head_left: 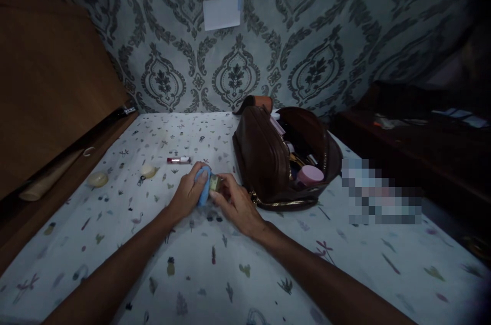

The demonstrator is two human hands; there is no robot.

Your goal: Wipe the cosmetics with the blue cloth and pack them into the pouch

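My left hand (191, 189) is closed on a soft blue cloth (204, 187). My right hand (238, 206) pinches a small greenish-yellow container (215, 183) between thumb and fingers. The cloth lies right against the container's left side, and the fingers hide part of both. Beyond my left hand lies a small tube (178, 160) with a dark red end, which looks like lip gloss. To the right of my right hand stands a brown leather bag (261, 156), unzipped. Inside it are a pink-lidded jar (310, 175) and several other small items, partly hidden.
Two pale, rounded objects (98, 179) sit on the patterned white sheet (215, 284) at left. A wooden panel (49, 95) borders the left side, and a patterned wall (238, 69) with a white card (221, 13) rises behind. A blurred-out item (378, 192) lies right of the bag.
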